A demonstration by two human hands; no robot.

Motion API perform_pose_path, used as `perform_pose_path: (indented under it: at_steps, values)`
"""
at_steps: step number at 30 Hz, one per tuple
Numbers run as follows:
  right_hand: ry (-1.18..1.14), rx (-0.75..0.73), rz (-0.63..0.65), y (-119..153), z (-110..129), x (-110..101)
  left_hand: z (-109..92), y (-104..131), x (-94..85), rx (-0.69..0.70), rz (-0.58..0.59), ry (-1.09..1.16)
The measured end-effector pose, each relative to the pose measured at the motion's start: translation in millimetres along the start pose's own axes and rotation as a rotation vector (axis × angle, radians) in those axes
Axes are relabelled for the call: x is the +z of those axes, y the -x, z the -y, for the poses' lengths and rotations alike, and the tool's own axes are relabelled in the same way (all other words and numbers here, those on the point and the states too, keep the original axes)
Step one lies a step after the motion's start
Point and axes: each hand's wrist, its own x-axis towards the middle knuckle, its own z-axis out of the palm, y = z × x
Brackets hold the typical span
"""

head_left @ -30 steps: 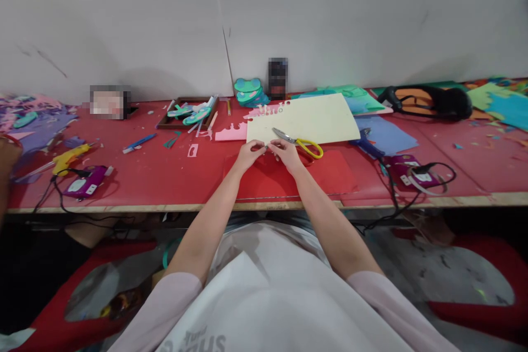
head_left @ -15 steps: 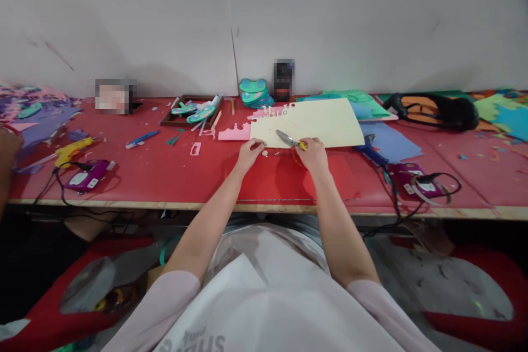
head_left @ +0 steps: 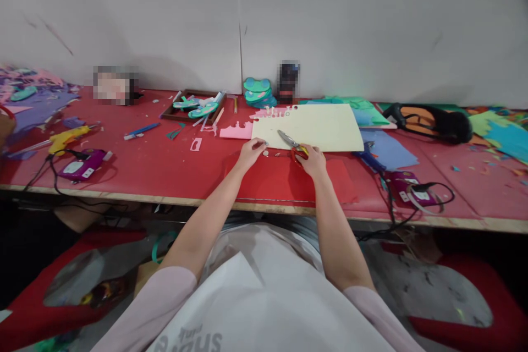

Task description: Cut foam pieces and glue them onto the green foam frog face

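My right hand (head_left: 314,161) grips scissors (head_left: 287,139) with yellow and red handles. Their blades point up and left, over the lower edge of a pale yellow sheet (head_left: 324,127). To the left, the fingers of my left hand (head_left: 250,153) are pinched on a small round greyish piece (head_left: 266,144), too tiny to name. Pink cut-out scrap (head_left: 237,131) lies against the sheet's left side. Below both hands is a red sheet (head_left: 276,179) on the table, and small pale scraps rest between them.
A brown tray (head_left: 165,116) holds green cut-outs. Stacked frog shapes (head_left: 258,92) stand by the white partition (head_left: 165,22). Glue guns, yellow (head_left: 70,139) and blue (head_left: 371,160), have cords to purple power boxes (head_left: 84,165). Another person's hand (head_left: 6,126) is at far left.
The camera view has tilted and shifted slightly. Both hands keep their holds, and the scissors stay in nearly the same place over the sheet's edge.
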Motion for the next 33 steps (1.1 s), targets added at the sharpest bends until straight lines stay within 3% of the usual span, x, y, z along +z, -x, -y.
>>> perform_pose_path:
  at_steps: [8,13,16,19,21,26,30,33]
  values:
    - [-0.228,-0.035,-0.234,2.6,-4.1,8.0,-3.6,0.4,-0.8,-0.011,0.012,0.040]
    - [-0.726,-0.032,-0.399,-0.7,0.6,-1.2,-3.6,0.8,0.5,-0.041,-0.025,0.053]
    - [-1.084,0.011,-0.302,0.3,9.1,-7.6,-4.7,-0.6,0.5,-0.044,-0.047,0.064]
    - [-1.256,0.051,-0.135,4.5,21.8,-10.2,-9.2,-7.0,0.0,-0.055,-0.106,0.065]
    - [-1.261,0.064,-0.056,7.7,30.7,-9.4,-15.5,-13.9,0.1,-0.064,-0.146,0.066]
    - [-1.225,0.029,-0.002,13.8,47.4,-8.4,-46.3,-28.0,2.6,-0.044,-0.168,0.072]
    - [-1.173,-0.072,0.054,22.7,55.7,-14.2,-76.5,-26.3,2.8,0.069,-0.126,0.075]
    - [-1.213,-0.059,0.082,32.2,62.1,-15.5,-89.5,-19.5,2.7,0.095,-0.143,0.095]
